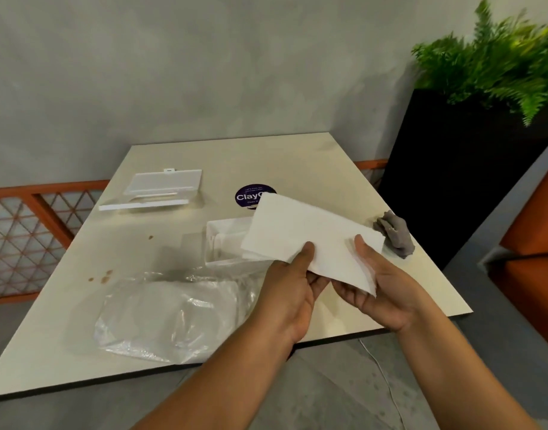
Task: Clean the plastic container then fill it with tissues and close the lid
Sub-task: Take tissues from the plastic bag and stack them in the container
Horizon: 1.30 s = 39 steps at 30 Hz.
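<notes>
Tissues (310,234) gripped by both hands, thumbs on top.

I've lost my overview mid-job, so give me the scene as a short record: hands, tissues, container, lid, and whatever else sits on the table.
left hand: grips the near edge of the stack of white folded tissues, thumb on top
right hand: holds the same stack, thumb on top
tissues: lifted above the table, partly over the container
clear plastic container: open, on the beige table; some white inside
clear flat lid: off, lying far left
crumpled grey cloth: right edge of table
clear plastic wrapper: near left
purple round sticker: partly hidden by tissues
</notes>
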### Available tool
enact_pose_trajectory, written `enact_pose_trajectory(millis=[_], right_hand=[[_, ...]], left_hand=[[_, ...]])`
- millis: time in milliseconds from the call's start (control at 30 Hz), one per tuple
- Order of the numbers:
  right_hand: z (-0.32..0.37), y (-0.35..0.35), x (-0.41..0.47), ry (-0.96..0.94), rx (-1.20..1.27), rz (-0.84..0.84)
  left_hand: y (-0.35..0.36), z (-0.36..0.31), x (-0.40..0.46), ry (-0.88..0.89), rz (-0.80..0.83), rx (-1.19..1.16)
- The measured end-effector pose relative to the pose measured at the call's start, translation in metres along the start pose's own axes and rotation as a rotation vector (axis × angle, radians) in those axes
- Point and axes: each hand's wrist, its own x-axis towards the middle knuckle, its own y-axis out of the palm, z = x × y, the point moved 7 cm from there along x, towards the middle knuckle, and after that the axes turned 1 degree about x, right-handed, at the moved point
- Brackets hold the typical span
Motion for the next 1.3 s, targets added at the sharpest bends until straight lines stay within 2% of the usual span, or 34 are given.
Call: enact_pose_trajectory(millis=[200, 400, 567, 833, 1000, 1200, 1300], right_hand=[[0.031, 0.026, 0.029, -0.1, -0.178, 0.0], [0.043, 0.041, 0.066, -0.087, -0.299, 0.041], [0.054, 0.051, 0.098, -0.175, -0.52, 0.024], [0.054, 0.051, 0.147, -0.419, -1.303, -0.156], [0.045, 0.057, 0.153, -0.452, -1.611, -0.153], [0.04, 0.071, 0.155, -0.528, -1.875, -0.053], [0.052, 0.079, 0.15, -0.621, -1.937, -0.015]], left_hand=[[-0.018, -0.027, 0.023, 0.088, -0.059, 0.016], [-0.067, -0.09, 0.05, 0.224, -0.341, -0.015], [-0.098, -0.14, 0.067, 0.272, -0.45, 0.475], [-0.119, -0.146, 0.08, 0.409, -0.597, 1.363], [-0.111, -0.138, 0.086, 0.512, -0.605, 1.687], [-0.103, -0.13, 0.091, 0.46, -0.613, 2.061], [-0.099, -0.132, 0.096, 0.502, -0.568, 2.06]])
